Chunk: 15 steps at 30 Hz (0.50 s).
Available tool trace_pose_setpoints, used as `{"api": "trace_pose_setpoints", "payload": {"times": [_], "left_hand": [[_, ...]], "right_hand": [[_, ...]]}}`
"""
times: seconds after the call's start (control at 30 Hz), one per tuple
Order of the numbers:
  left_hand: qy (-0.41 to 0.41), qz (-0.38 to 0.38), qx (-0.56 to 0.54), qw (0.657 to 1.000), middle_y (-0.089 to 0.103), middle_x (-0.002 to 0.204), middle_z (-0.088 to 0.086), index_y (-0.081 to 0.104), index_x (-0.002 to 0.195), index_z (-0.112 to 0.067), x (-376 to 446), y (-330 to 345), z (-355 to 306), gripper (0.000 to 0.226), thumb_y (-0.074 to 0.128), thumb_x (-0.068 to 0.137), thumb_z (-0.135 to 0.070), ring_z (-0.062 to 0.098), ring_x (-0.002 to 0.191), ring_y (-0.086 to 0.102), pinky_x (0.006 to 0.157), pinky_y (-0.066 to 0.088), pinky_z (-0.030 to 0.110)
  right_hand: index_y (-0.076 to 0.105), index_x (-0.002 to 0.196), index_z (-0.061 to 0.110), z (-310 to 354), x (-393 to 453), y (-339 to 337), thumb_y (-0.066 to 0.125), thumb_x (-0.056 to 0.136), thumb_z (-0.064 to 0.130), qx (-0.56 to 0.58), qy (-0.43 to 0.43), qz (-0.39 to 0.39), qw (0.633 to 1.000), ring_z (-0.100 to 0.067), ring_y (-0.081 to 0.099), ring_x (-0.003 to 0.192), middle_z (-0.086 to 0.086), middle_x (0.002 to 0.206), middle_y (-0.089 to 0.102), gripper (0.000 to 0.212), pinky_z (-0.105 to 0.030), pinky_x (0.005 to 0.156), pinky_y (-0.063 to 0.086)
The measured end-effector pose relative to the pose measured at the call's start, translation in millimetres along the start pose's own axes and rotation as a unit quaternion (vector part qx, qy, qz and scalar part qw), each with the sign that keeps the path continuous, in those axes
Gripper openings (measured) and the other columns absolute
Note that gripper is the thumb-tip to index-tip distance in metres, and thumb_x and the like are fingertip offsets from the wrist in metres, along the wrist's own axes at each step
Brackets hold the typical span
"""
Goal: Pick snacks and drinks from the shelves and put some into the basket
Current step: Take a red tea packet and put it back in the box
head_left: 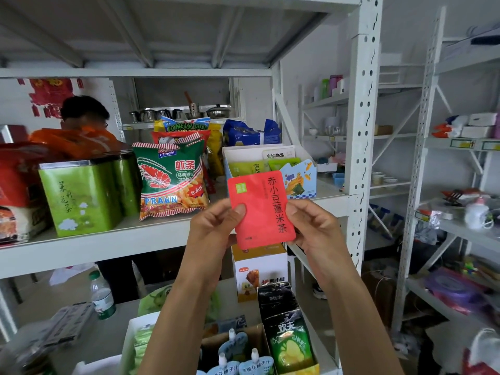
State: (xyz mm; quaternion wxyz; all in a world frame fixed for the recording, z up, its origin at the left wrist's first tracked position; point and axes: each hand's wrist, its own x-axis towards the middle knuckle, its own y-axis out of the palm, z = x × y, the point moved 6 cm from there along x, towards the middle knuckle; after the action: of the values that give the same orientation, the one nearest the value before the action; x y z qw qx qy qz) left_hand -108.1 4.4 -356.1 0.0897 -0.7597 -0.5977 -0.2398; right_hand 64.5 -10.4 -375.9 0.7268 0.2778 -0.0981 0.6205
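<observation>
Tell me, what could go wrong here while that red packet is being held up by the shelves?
The red packet is only pinched at its edges by the left hand and right hand, so it might slip and fall among the spouted drink pouches below. Reaching back toward the display box could also nudge the leaning prawn cracker bag. No basket is in view, so placing means turning away.

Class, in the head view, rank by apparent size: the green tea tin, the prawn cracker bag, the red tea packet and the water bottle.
1-2. green tea tin and prawn cracker bag: alike, unranked.
3. red tea packet, nearer the camera, so unsure.
4. water bottle.
</observation>
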Motion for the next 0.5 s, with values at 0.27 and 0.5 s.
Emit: {"api": "trace_pose_setpoints", "payload": {"times": [0.27, 0.5], "left_hand": [[0.135, -0.106, 0.167, 0.971, 0.069, 0.105, -0.004, 0.073, 0.105, -0.022, -15, 2, -16, 0.019, 0.064, 0.093, -0.010, 0.003, 0.090, 0.063, 0.072, 0.050, 0.012], [0.069, -0.010, 0.116, 0.991, 0.074, 0.110, -0.007, 0.071, 0.113, -0.021, -21, 28, 3, 0.023, 0.063, 0.094, -0.013, 0.013, 0.102, 0.070, 0.083, 0.056, 0.024]], "right_hand": [[0.072, 0.091, 0.013, 6, -5, -6, 0.063, 0.093, 0.014, -0.083, -0.079, -0.116, 0.987, -0.020, 0.070, 0.073, -0.003, 0.082, 0.075, 0.009, -0.038, 0.065, 0.059], [0.074, 0.095, 0.017, 11, -12, 15, 0.062, 0.094, 0.026, -0.109, -0.115, -0.058, 0.986, -0.018, 0.070, 0.084, 0.000, 0.088, 0.074, 0.015, -0.031, 0.070, 0.058]]}}
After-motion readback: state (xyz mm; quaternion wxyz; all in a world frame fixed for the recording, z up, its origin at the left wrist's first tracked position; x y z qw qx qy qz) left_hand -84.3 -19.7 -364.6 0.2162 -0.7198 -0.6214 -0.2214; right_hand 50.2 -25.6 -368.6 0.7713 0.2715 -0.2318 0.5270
